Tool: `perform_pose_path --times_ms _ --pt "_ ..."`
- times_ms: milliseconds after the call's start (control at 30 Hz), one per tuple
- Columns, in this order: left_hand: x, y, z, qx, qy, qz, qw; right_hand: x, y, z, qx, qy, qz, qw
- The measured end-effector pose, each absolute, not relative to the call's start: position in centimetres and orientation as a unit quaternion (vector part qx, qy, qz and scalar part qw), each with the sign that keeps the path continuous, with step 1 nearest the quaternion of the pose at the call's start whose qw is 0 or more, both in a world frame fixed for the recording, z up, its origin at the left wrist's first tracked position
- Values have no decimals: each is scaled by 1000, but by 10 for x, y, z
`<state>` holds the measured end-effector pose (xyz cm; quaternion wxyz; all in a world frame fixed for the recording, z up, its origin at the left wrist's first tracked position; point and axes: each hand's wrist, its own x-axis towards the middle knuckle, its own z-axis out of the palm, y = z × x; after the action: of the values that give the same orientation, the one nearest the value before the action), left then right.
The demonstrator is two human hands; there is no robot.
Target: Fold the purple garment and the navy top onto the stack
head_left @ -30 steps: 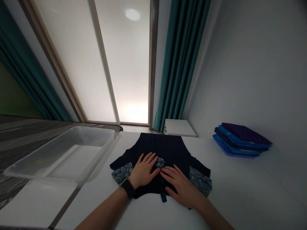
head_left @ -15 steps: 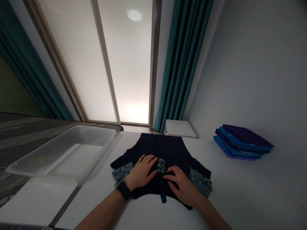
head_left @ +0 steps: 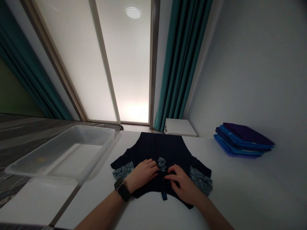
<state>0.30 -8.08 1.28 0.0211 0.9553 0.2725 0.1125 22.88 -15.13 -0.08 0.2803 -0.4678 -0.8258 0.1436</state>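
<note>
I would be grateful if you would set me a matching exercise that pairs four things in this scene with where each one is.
Things:
1. navy garment with paisley panels
2. black wristwatch
3. stack of folded blue and purple fabric
4. clear plastic bin

Places:
A. left of the garment
B. on the left wrist
C. on the white table, under the left hand and right hand
D. at the table's right side, by the wall

Pairs: 1-C, 2-B, 3-D, 4-A

Left hand (head_left: 141, 175) and right hand (head_left: 183, 186) rest on a navy garment (head_left: 165, 149).
</note>
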Motion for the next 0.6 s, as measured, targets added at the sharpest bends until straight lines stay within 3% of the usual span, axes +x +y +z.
perform_pose_path --times_ms 167,400,600 --pt "5 -80 11 954 274 120 -1 228 -152 -1 -473 -824 147 275" --pt "6 -79 9 936 312 155 54 227 -151 -1 -463 -845 90 253" --pt "4 -74 4 922 316 190 114 217 -139 14 -427 -895 -15 130"
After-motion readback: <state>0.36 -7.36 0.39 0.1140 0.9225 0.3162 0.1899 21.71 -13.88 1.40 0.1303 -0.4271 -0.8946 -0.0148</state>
